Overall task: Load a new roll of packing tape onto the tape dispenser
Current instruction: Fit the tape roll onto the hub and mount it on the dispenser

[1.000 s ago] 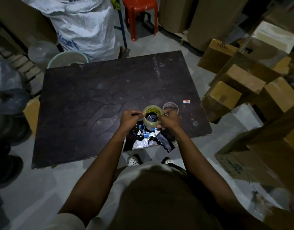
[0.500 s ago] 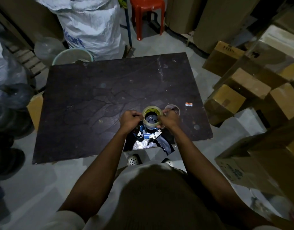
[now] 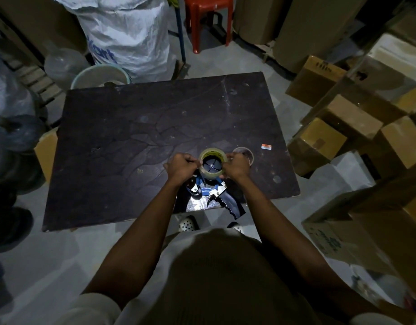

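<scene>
Our left hand (image 3: 182, 166) is curled closed against the left wall of the translucent yellowish roll of packing tape (image 3: 211, 163). The roll sits over the black hub of the blue-and-metal tape dispenser (image 3: 208, 191), lying near the front edge of the dark tabletop (image 3: 132, 137). Our right hand (image 3: 235, 166) grips its right wall. We judge the roll light, stiff and slick-sided, so we would hold it by the outer rim.

Clear tape roll (image 3: 212, 164) seated on blue dispenser (image 3: 208, 192)
</scene>
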Demonstrator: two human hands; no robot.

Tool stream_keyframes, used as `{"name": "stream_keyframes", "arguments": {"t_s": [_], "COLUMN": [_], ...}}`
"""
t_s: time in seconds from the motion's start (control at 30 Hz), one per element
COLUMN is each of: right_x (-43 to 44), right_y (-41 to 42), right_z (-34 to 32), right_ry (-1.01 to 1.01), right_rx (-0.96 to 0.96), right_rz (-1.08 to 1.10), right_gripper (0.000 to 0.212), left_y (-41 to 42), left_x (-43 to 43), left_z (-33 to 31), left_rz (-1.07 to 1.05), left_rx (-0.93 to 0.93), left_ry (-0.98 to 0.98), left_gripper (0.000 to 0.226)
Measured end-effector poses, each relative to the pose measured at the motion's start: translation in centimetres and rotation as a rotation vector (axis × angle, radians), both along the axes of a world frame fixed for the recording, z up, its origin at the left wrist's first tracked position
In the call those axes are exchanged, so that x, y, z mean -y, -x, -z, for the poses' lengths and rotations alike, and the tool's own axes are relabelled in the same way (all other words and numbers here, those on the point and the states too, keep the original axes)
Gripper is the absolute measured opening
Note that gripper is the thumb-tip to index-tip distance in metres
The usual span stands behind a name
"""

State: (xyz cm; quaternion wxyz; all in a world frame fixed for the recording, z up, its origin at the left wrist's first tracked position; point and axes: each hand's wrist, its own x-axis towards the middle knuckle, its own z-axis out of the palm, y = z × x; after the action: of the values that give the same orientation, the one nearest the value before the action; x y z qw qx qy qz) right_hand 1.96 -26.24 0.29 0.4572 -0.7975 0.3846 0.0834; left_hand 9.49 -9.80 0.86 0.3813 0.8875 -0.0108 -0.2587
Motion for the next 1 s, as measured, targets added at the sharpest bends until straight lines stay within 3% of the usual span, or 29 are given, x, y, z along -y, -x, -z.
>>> {"name": "stream_keyframes", "arguments": {"t_s": [0.13, 0.47, 0.6, 0.8, 1.0], "right_x": [0.0, 0.1, 0.3, 0.4, 0.6], "right_y": [-0.2, -0.7, -0.9, -0.4, -0.4], "right_z": [-0.2, 0.4, 1.1, 2.0, 2.4], "right_ry": [0.01, 0.07, 0.096, -0.009, -0.027], "right_rx": [-0.017, -0.055, -0.082, -0.088, -0.081], "right_rz": [-0.006, -0.066, -0.087, -0.035, -0.09], "right_gripper": [0.021, 0.022, 0.025, 0.035, 0.032], "left_y": [-0.3, -0.1, 0.1, -0.2, -0.3], "left_x": [0.4, 0.2, 0.5, 0.8, 0.7], "left_z": [0.0, 1.1, 1.2, 2.1, 2.9], "left_rz": [-0.037, 0.011, 0.061, 0.084, 0.026], "left_rx": [-0.024, -0.013, 0.091, 0.041, -0.08], "left_ry": [0.04, -0.05, -0.238, -0.313, -0.197], "left_gripper": [0.014, 0.013, 0.021, 0.028, 0.026]}}
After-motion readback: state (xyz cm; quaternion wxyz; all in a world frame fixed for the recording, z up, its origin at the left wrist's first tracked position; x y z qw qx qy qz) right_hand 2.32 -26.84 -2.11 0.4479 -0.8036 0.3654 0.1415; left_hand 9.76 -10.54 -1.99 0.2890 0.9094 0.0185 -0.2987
